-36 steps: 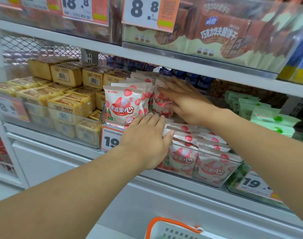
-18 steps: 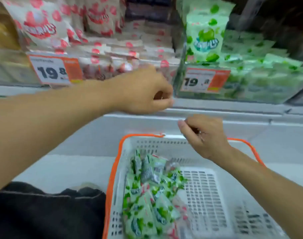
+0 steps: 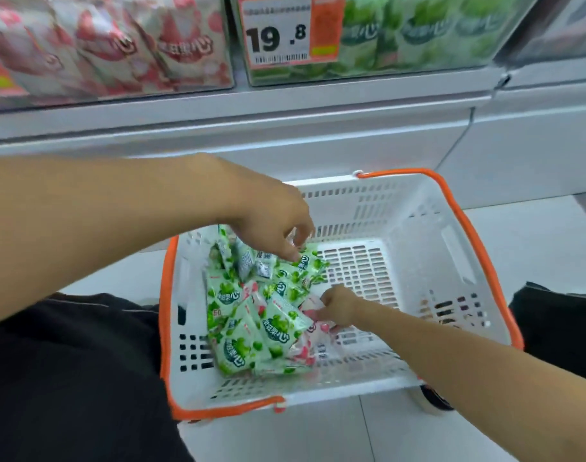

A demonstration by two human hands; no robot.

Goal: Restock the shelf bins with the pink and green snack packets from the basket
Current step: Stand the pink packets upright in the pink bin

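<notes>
A white basket with an orange rim (image 3: pixel 418 228) stands on the floor between my knees. Several green snack packets (image 3: pixel 278 325) lie heaped in its left half, with a few pink snack packets (image 3: pixel 301 351) partly buried beneath them. My left hand (image 3: pixel 271 228) hangs over the far side of the heap, fingers loosely spread downward, thumb tip touching a green packet. My right hand (image 3: pixel 338 305) is down in the basket and pinches the edge of a pink packet. Above, the shelf's pink bin (image 3: pixel 118 45) and green bin (image 3: pixel 418 35) show through their clear fronts.
An orange and white price tag (image 3: pixel 278 31) reading 19.8 hangs on the green bin. A white shelf base (image 3: pixel 285 128) runs behind the basket. My knees in black trousers (image 3: pixel 68 361) flank the basket on a pale tiled floor. The basket's right half holds nothing.
My view dropped from the shelf bins to the basket. Both hands left the pink packets in the bin and came down into the basket, the right one taking a pink packet.
</notes>
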